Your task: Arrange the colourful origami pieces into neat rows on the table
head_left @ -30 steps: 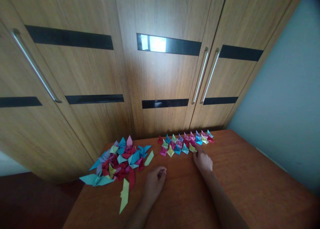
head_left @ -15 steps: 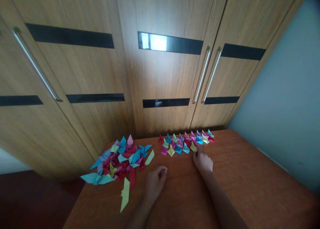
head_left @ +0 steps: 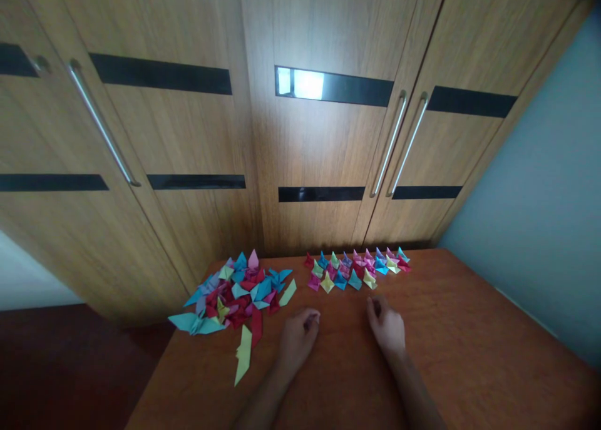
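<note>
Small folded paper cranes (head_left: pixel 341 281) stand in rows at the back of the table, in pink, red, blue, yellow and green. A yellow paper crane (head_left: pixel 370 280) ends the front row at its right. Just below it my right hand (head_left: pixel 387 330) rests over the table, thumb and fingers slightly apart, touching no paper. My left hand (head_left: pixel 298 339) lies lower left, its fingers curled in, with nothing visible in them. Left of that hand is a heap of flattened paper cranes (head_left: pixel 239 295), many overlapping.
A pale yellow folded piece (head_left: pixel 243 356) and a red strip (head_left: pixel 256 327) jut from the heap's front. Behind the brown table (head_left: pixel 347 367) rises a wooden wardrobe (head_left: pixel 310 142) with metal handles. A pale wall (head_left: pixel 530 230) stands at the right.
My right hand has let go of the yellow crane at the front row's end and drawn back toward me. The view has shifted slightly left; my left hand keeps its curled pose.
</note>
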`<state>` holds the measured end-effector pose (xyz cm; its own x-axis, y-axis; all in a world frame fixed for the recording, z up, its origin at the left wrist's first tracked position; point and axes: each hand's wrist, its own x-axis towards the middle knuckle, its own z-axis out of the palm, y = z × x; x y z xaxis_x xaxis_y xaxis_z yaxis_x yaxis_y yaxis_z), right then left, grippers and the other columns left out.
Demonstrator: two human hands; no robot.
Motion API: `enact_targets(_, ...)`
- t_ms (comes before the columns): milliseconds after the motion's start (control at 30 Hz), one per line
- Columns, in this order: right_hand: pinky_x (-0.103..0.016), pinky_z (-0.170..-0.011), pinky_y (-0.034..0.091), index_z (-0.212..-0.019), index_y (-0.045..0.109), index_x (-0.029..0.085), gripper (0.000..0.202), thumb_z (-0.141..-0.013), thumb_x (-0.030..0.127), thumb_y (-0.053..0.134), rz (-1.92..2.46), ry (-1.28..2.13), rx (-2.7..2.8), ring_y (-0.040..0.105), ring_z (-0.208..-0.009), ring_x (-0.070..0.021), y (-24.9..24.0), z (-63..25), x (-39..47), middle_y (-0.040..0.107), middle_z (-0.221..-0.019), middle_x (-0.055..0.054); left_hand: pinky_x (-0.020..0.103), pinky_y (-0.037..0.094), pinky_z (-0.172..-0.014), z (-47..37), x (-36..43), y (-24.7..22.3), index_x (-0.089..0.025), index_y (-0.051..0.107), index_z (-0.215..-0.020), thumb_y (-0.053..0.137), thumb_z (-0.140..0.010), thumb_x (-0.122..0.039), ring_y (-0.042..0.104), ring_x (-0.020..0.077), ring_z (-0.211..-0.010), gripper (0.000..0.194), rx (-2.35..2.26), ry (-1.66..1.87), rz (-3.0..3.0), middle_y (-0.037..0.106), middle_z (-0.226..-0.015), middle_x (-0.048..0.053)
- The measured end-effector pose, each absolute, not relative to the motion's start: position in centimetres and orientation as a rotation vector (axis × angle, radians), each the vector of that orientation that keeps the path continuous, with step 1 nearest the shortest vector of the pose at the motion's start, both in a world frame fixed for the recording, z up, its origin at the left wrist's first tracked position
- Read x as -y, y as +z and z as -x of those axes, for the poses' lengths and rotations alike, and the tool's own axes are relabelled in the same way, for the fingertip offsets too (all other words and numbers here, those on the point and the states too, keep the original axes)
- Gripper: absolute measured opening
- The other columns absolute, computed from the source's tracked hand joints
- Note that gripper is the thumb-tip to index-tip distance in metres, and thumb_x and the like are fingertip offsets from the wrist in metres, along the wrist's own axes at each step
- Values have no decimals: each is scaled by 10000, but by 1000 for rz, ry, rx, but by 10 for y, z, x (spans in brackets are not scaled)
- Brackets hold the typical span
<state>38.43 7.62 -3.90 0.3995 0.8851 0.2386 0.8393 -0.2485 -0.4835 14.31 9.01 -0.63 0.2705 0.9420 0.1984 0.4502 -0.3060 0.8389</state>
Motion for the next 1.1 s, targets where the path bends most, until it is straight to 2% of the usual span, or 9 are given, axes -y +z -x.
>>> enact_targets(133,-239,-573,381,-812,571,218,314,-891,432,355,1926,261,1694,634,-686,-192,-44,-378,-69,666,-748,-40,255,478,-705,-139,-82,3,-215,651,-935,432,-848,-203,622,162,-761,236,-1289,903,-2054,675,-873,35)
enact_targets(233,-242,-590,395,-788,568,224,326,-892,447,353,1875,308,1686,621,-639,-180,-44,-377,-70,648,-691,-20,283,469,-808,-126,-80,15,-233,634,-991,425,-858,-179,609,178,-894,254,-1368,907,-2247,656,-986,40)
enact_targets(333,-241,-583,405,-779,571,221,363,-889,487,351,1804,336,1628,608,-596,-173,-43,-380,-72,636,-655,-13,333,452,-888,-100,-87,25,-225,617,-1040,436,-858,-186,581,204,-990,260,-1593,1003,-2326,628,-1075,57)
enact_targets(567,-231,-558,406,-730,576,216,378,-875,498,372,1729,325,1587,600,-562,-168,-45,-383,-72,618,-609,-9,403,427,-936,-10,-100,25,-188,588,-1077,472,-838,-238,528,264,-1078,270,-2109,976,-2358,576,-1141,100)
enact_targets(833,-232,-539,411,-722,584,221,406,-868,525,358,1721,324,1585,578,-527,-164,-45,-383,-73,606,-579,-8,322,463,-877,19,-87,12,-232,596,-1104,421,-835,-172,565,207,-1008,327,-1994,735,-2388,604,-1094,57)
enact_targets(1100,-226,-539,406,-698,564,227,392,-865,522,366,1725,319,1571,578,-533,-162,-46,-383,-73,601,-577,1,360,427,-924,23,-89,9,-229,620,-1116,439,-828,-166,531,235,-1052,345,-2039,662,-2457,602,-1122,67)
